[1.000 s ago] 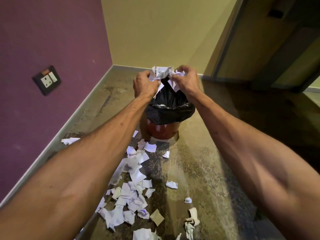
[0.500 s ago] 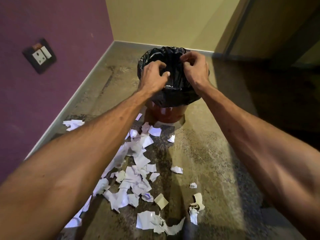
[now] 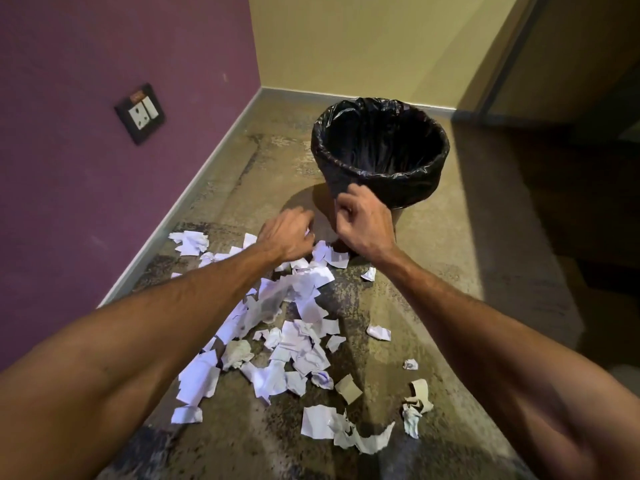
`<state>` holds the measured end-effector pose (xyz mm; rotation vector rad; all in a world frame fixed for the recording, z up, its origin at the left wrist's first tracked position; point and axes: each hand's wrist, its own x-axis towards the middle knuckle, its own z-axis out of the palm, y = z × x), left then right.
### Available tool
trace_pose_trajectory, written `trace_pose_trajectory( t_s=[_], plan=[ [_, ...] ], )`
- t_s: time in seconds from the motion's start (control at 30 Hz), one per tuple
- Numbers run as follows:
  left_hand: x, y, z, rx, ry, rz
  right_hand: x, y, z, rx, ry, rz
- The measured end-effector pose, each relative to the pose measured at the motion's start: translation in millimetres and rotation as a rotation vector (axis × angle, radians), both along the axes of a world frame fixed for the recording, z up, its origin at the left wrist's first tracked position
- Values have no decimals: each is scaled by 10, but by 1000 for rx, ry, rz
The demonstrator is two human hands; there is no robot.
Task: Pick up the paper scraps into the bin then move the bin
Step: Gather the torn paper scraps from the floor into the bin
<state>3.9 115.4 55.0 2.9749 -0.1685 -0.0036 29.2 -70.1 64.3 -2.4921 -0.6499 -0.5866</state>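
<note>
The bin [image 3: 429,183], lined with a black bag, stands open on the floor near the corner; its inside looks dark and I cannot see its contents. Several white paper scraps [image 3: 298,327] lie strewn on the floor from the bin's base toward me. My left hand [image 3: 289,233] is low over the scraps nearest the bin, fingers bent down and touching them, slightly blurred. My right hand [image 3: 363,225] hovers in front of the bin's lower wall, fingers curled in with nothing visible in them.
A purple wall with a socket plate [image 3: 140,112] runs along the left, and a yellow wall stands behind the bin. A dark door frame [image 3: 502,64] is at the back right. More crumpled scraps [image 3: 414,407] lie at the lower right. The floor is mottled stone.
Both hands held a bunch of scraps over the bin, let it go into the bag, and have come down to the scraps at the bin's base. The view has tilted down.
</note>
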Motion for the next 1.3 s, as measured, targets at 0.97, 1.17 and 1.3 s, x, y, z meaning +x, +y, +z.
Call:
trace_pose_trajectory(
  t_s=[0.97, 1.17, 1.3],
  plan=[
    [-441, 226, -1493, -125, 497, 429, 230, 446, -1533, -699, 748, 187],
    [-396, 346, -1430, -101, 421, 349, 62, 426, -1571, -521, 603, 202],
    [-368, 419, -1384, -155, 371, 332, -19, 421, -1547, -494, 556, 200]
  ],
)
